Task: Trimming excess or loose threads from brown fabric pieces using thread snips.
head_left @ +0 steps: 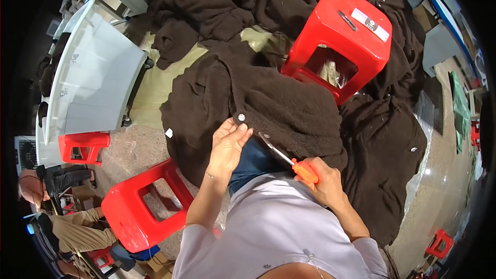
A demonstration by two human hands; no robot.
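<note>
Dark brown knit fabric (279, 98) lies spread over my lap. My left hand (230, 142) pinches its edge between thumb and fingers, just below a small round whitish button (241, 117). In my right hand (324, 183) is an orange-handled tool (305, 171) with a slim metal shaft; its exact kind I cannot make out. The shaft points up and left toward the fabric edge, and its tip is near a second small shiny round piece (266, 136). A gap separates the tip from my left fingers.
A red stool (356, 8) ahead to the right carries a small dark tool (347, 20) and a white card strip (369, 25). Another red stool (124, 209) stands at my left. More brown fabric (206, 0) is heaped ahead. People sit at far left, near a white table (95, 67).
</note>
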